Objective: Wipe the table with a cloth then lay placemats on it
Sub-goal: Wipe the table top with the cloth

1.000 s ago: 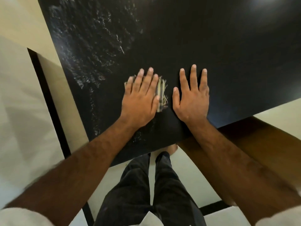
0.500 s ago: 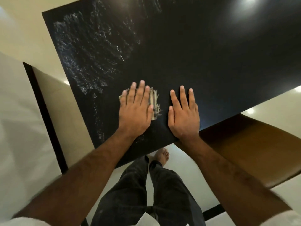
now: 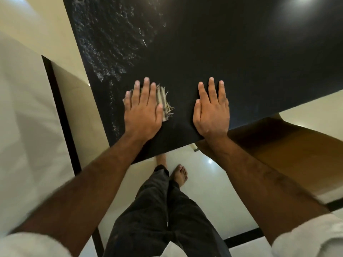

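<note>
- We are pressing our left hand (image 3: 142, 110), fingers straight, flat on the cloth (image 3: 163, 101) near the table's (image 3: 232, 52) near left corner.
- Our right hand (image 3: 211, 110) is lying flat and empty at the near edge, close by.
- The cloth's frayed end is poking out toward the right hand.

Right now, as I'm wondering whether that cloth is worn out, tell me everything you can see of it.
The cloth is small and woven-looking, with grey and pale stripes. Loose straw-coloured threads fray from the edge facing the right hand, which lies apart from it. It lies flat on the black table, close to the front corner. Most of it is hidden under the left hand, which presses on it with straight fingers.
</note>
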Demonstrator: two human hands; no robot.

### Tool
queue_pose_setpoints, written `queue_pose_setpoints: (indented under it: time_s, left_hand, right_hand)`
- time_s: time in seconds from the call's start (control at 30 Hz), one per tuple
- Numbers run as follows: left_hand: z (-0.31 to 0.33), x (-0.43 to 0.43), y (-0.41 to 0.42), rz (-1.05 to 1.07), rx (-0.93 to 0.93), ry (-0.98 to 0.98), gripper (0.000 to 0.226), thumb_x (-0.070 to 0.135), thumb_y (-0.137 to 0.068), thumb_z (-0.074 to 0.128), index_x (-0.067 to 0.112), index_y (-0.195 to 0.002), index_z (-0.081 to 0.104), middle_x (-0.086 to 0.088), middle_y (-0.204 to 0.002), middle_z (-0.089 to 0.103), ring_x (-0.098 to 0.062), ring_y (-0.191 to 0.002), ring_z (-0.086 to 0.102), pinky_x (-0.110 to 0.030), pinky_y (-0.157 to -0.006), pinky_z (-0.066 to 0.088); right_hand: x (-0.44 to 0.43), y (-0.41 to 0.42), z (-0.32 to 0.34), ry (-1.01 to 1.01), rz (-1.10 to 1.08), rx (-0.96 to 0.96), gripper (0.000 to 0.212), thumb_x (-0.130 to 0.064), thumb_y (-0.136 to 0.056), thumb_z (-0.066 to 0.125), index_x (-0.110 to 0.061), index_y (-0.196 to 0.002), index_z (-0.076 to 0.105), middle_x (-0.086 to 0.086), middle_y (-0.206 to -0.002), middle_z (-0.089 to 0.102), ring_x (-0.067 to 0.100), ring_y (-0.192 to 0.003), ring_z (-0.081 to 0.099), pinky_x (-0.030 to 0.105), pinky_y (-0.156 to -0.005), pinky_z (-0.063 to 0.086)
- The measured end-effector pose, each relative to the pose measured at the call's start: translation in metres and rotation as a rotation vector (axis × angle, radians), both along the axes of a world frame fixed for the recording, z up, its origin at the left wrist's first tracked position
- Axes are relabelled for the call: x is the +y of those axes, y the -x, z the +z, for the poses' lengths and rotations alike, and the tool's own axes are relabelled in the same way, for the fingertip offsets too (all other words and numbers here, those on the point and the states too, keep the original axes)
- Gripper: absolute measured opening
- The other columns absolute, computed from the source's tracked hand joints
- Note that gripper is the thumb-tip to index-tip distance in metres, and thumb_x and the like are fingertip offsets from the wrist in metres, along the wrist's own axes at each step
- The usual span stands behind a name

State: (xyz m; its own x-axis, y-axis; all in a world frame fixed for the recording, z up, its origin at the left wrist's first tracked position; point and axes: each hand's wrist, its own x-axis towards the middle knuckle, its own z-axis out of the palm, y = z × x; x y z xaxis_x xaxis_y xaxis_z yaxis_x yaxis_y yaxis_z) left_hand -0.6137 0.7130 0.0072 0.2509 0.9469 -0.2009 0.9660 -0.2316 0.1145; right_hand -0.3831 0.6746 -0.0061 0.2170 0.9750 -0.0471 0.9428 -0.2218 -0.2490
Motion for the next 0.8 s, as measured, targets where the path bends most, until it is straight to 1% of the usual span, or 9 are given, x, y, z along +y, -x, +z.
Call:
queue_pose_setpoints:
  time_s: [0.1, 0.2, 0.3, 0.4, 0.5, 0.57, 0.67, 0.73, 0.8]
  left_hand:
    - [-0.003, -0.017, -0.034, -0.121, -0.017, -0.017, 0.076, 0.053, -0.114, 0.026, 0.016, -0.178, 0.009, -0.010, -0.187, 0.001, -0.034, -0.173, 0.004, -0.063, -0.136, 0.016]
    - [-0.005, -0.061, -0.030, -0.234, -0.039, -0.002, 0.075, 0.054, -0.114, 0.026, 0.018, -0.178, 0.010, -0.008, -0.187, 0.001, -0.032, -0.173, 0.004, -0.062, -0.136, 0.018]
    - [-0.003, -0.091, 0.001, -0.205, -0.041, 0.022, 0.074, 0.054, -0.115, 0.023, 0.020, -0.179, 0.009, -0.005, -0.188, -0.002, -0.029, -0.173, 0.000, -0.059, -0.138, 0.013]
    - [0.007, -0.094, 0.020, -0.220, -0.033, 0.071, 0.073, 0.055, -0.116, 0.019, 0.020, -0.179, 0.006, -0.003, -0.187, -0.007, -0.027, -0.173, -0.007, -0.060, -0.138, 0.009]
    - [0.020, -0.085, 0.034, -0.216, -0.148, 0.148, 0.070, 0.051, -0.118, 0.016, 0.021, -0.179, 0.000, 0.001, -0.187, -0.013, -0.020, -0.171, -0.017, -0.057, -0.139, -0.001]
    - [0.024, -0.074, 0.051, -0.124, -0.160, 0.126, 0.069, 0.047, -0.117, 0.017, 0.019, -0.179, 0.002, 0.000, -0.187, -0.011, -0.020, -0.172, -0.015, -0.054, -0.139, -0.004]
    - [0.028, -0.039, 0.083, 0.009, -0.123, 0.146, 0.071, 0.047, -0.114, 0.016, 0.018, -0.178, 0.011, -0.004, -0.187, -0.007, -0.024, -0.172, -0.011, -0.051, -0.139, -0.005]
    - [0.030, -0.011, 0.094, 0.008, -0.096, 0.167, 0.070, 0.047, -0.114, 0.016, 0.019, -0.178, 0.015, -0.005, -0.187, -0.005, -0.027, -0.173, -0.008, -0.051, -0.139, -0.004]
    - [0.030, 0.015, 0.100, -0.017, -0.089, 0.185, 0.066, 0.045, -0.117, 0.021, 0.021, -0.178, 0.014, -0.005, -0.187, -0.003, -0.028, -0.173, -0.006, -0.052, -0.139, -0.001]
  right_hand:
    - [-0.001, -0.001, 0.001, -0.004, 0.010, 0.025, 0.061, -0.046, -0.116, 0.030, -0.029, -0.174, 0.032, 0.004, -0.186, 0.018, 0.032, -0.173, 0.008, 0.058, -0.133, 0.027]
    - [-0.003, 0.000, 0.001, -0.006, 0.008, 0.046, 0.061, -0.047, -0.116, 0.030, -0.029, -0.173, 0.034, 0.004, -0.186, 0.019, 0.032, -0.173, 0.008, 0.059, -0.133, 0.026]
    - [-0.004, 0.000, 0.005, 0.010, 0.011, 0.055, 0.061, -0.047, -0.116, 0.030, -0.025, -0.173, 0.037, 0.006, -0.185, 0.022, 0.033, -0.173, 0.009, 0.060, -0.135, 0.027]
    - [-0.012, 0.010, 0.017, -0.002, 0.044, 0.083, 0.062, -0.046, -0.116, 0.032, -0.019, -0.171, 0.040, 0.009, -0.183, 0.027, 0.032, -0.172, 0.015, 0.059, -0.134, 0.029]
    - [-0.038, 0.049, 0.026, -0.037, 0.181, 0.107, 0.063, -0.048, -0.116, 0.032, -0.017, -0.171, 0.039, 0.010, -0.183, 0.027, 0.031, -0.172, 0.018, 0.058, -0.133, 0.031]
    - [-0.062, 0.084, 0.025, -0.010, 0.260, 0.118, 0.067, -0.052, -0.116, 0.031, -0.018, -0.174, 0.032, 0.009, -0.186, 0.018, 0.030, -0.173, 0.010, 0.057, -0.133, 0.025]
    - [-0.090, 0.130, 0.017, 0.109, 0.341, 0.120, 0.078, -0.059, -0.114, 0.034, -0.023, -0.179, 0.013, 0.007, -0.188, -0.004, 0.032, -0.174, -0.007, 0.057, -0.133, 0.015]
    - [-0.101, 0.149, 0.012, 0.161, 0.350, 0.077, 0.081, -0.064, -0.114, 0.033, -0.030, -0.180, 0.001, 0.007, -0.187, -0.015, 0.036, -0.172, -0.015, 0.060, -0.134, 0.011]
    - [-0.104, 0.163, 0.008, 0.160, 0.320, 0.037, 0.078, -0.066, -0.114, 0.030, -0.035, -0.179, -0.001, 0.008, -0.187, -0.017, 0.039, -0.172, -0.016, 0.063, -0.134, 0.012]
